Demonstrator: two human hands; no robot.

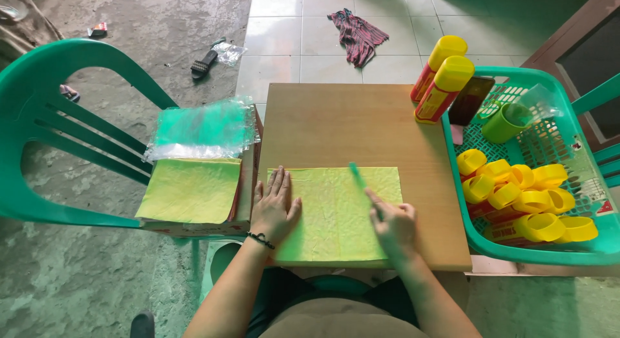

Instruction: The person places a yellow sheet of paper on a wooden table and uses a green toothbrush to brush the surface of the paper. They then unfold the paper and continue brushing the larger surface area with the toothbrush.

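A yellow-green sheet (336, 212) lies flat on a small wooden board (349, 121) across my lap. My left hand (274, 205) presses flat on the sheet's left edge, fingers together. My right hand (394, 225) rests on the sheet's right part and holds a thin green stick (358, 176) that points up and away over the sheet.
Two red bottles with yellow caps (442, 79) stand at the board's far right corner. A green basket (600, 247) on the right holds several yellow-capped bottles, a green cup and a dark phone. On a green chair (51, 118) to the left lie stacked yellow-green sheets (190, 189) and clear bags (203, 128).
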